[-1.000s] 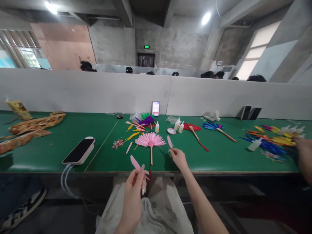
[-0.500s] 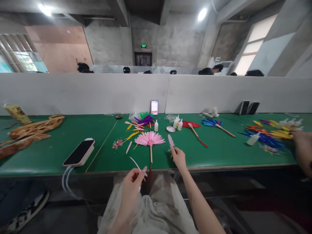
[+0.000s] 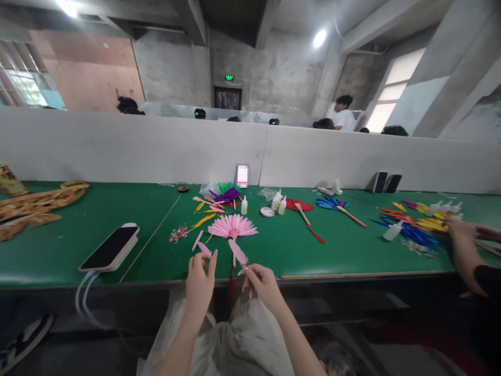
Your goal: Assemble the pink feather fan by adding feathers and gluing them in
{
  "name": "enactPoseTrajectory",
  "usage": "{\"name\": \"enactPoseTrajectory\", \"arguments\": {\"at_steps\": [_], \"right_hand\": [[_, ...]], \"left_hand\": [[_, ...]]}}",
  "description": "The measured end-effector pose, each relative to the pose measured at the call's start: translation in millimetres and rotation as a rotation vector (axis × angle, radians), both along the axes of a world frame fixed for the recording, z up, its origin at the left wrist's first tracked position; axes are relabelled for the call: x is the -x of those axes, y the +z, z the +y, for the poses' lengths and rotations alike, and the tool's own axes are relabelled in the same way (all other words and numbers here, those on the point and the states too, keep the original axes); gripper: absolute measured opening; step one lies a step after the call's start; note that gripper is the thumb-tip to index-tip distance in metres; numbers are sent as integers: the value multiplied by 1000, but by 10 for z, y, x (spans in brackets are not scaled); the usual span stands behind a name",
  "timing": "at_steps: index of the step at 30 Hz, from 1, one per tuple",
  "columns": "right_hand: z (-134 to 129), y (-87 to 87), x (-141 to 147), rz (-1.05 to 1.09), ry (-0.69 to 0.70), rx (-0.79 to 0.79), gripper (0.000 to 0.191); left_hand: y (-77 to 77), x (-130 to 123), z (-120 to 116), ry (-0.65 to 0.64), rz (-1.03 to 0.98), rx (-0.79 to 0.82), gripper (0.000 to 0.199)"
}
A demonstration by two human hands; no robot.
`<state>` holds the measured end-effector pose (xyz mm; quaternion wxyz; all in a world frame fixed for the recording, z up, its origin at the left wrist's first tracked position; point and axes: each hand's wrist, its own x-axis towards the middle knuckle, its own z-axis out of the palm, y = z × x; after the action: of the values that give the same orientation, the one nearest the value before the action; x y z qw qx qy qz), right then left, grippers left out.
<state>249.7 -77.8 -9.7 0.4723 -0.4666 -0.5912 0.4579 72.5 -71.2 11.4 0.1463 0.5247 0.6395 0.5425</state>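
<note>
A: Largest entry?
B: Table (image 3: pixel 309 261), one, green-topped, a low partition (image 3: pixel 195 151) along its far edge.

A: Next in size?
B: Pink fan (image 3: pixel 234 226), one. Lies flat on the table directly before the person, feathered end away, handle towards the lap, presumably so both ends stay within reach.

A: Hands?
B: Two. Right hand (image 3: pixel 263 284): fingers drawn together in a pinch on a single feather. Left hand (image 3: pixel 199 286): thumb and forefinger somewhat parted, a feather at their tips; whether gripped, cannot tell.

A: The feathers?
B: Right-hand feather (image 3: pixel 238 252), pink, taken by its lower end, probably to keep the blade uncrushed; overlaps the fan's handle in view, contact not determinable. Left-hand feather (image 3: pixel 204 248), pink, left of that handle. Loose pink strip (image 3: pixel 197 240), on the table just beyond.

A: Smaller?
B: White bottles (image 3: pixel 244 206), three, standing nozzle up beyond the fan, likely to stop drips.

A: Smallest?
B: Scraps (image 3: pixel 179 233), one heap, left of the fan, seemingly kept aside from it.
</note>
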Motion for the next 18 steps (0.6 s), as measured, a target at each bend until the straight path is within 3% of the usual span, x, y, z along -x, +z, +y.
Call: {"name": "enactPoseTrajectory", "arguments": {"at_steps": [2,6,12,18], "right_hand": [[-181,77,142,32,78,30,46],[-410,287,302,95,217,89,46],[-570,397,310,262,269,321,53],[-578,341,266,329,135,352,57]], "left_hand": [[34,-91,-169,-104,-112,29,35],[175,-243,-397,-444,-302,259,38],[409,-335,-595,-519,-619,421,49],[472,-322,-642,-597,-635,480,62]]}}
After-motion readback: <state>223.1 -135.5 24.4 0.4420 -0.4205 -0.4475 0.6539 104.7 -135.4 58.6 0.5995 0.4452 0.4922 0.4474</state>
